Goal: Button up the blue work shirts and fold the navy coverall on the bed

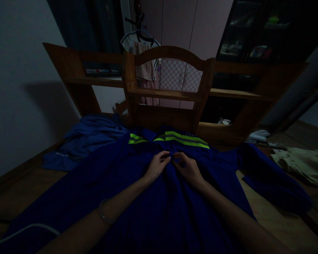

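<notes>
A dark blue work jacket (153, 204) with yellow-green and grey reflective bands (187, 140) across its chest lies spread out in front of me. My left hand (159, 164) pinches the cloth near the middle of the front, just below the bands. Opposite it, almost touching, my right hand (185, 167) pinches the same front edge. The small part between my fingertips is too dark to make out. One sleeve (275, 180) stretches out to the right.
Behind the jacket stands a wooden shelf unit (166, 93). A crumpled blue garment (92, 137) lies at the left, and folded pale cloth (303, 164) at the right. A white cable (34, 225) runs in at lower left. Clothes (144, 63) hang on a rack beyond.
</notes>
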